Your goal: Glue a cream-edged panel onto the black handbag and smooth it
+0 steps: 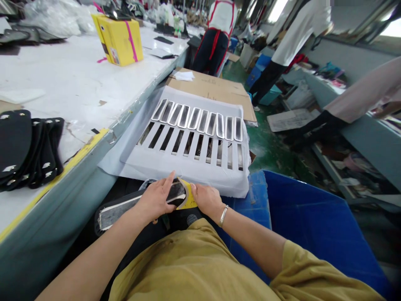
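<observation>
Across my lap lies a long dark piece (pixel 117 212) with a grey panel edged in white; its kind I cannot make out. My left hand (pixel 156 200) grips it near its right end, index finger on the far side and thumb on the near side. A curved yellow piece (pixel 189 196) wraps that end. My right hand (pixel 207 201), with a bracelet at the wrist, is closed on the yellow piece; its fingers are partly hidden. Just beyond my hands, a white slotted sheet (pixel 184 166) carries a row of silver-rimmed rectangular frames (pixel 194 118).
A brown cardboard sheet (pixel 216 88) lies behind the white sheet. On my left, the white table (pixel 78 88) bears black leather-like pieces (pixel 46 150) and a yellow box (pixel 123 44). To my right stands a blue bin (pixel 300 209). Several people are farther off.
</observation>
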Demonstrator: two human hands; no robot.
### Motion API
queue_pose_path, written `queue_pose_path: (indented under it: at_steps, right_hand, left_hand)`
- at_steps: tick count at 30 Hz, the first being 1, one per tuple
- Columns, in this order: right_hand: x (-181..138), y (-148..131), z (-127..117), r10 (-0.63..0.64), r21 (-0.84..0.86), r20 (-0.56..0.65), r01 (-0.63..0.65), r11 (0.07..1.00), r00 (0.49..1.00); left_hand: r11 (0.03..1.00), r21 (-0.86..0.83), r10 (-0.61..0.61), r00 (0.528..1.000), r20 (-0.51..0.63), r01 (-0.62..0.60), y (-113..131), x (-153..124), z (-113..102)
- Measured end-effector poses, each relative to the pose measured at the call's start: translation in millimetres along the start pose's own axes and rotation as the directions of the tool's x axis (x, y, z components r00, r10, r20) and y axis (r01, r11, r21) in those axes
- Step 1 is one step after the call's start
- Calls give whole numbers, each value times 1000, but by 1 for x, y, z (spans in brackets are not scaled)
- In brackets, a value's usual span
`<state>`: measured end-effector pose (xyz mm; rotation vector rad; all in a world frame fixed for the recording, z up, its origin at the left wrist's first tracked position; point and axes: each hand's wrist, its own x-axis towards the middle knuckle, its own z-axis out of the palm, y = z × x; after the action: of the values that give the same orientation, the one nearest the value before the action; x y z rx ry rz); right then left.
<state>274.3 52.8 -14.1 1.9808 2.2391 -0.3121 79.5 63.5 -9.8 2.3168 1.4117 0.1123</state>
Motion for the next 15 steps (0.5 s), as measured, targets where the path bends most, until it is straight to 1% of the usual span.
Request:
queue_pose_path:
  at_steps: [6,9,12,15]
  right_hand:
    - [-9,-12,6,135,45,-33,-134,990,990]
    - [-12,-16,5,171,126,-26,-167,978,985]
    - [-14,-4,4,136,277,-1,-130,952,991]
    - [-13,22,8,133,400,26,-132,907,991]
  left_hand:
    - [1000,17,9,997,-77,-8,-2,-1,8]
    - [999,53,9,995,-101,-4,-2,-1,11]
    - [995,95,12,995,-100,-2,1,-3,10]
    - [991,133,-1,993,-117,17,5,-5,9]
